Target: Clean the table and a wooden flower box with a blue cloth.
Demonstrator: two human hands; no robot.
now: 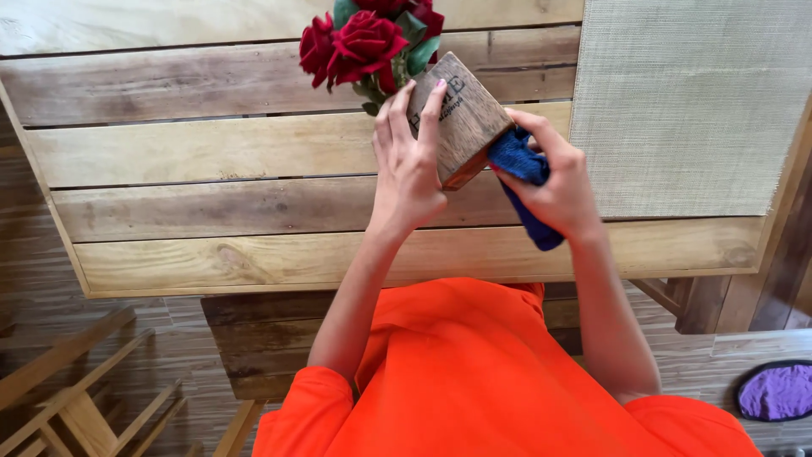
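Note:
My left hand grips a square wooden vase, tilted away from me above the plank table. Red roses with green leaves stick out of its far end. My right hand presses a blue cloth against the vase's lower right corner; the cloth's tail hangs down below my palm. Both forearms reach up from my orange clothing at the bottom of the view.
A woven beige mat covers the table's right part. A wooden bench sits under the table edge, and a wooden chair frame stands at lower left. A purple pad lies on the floor at lower right.

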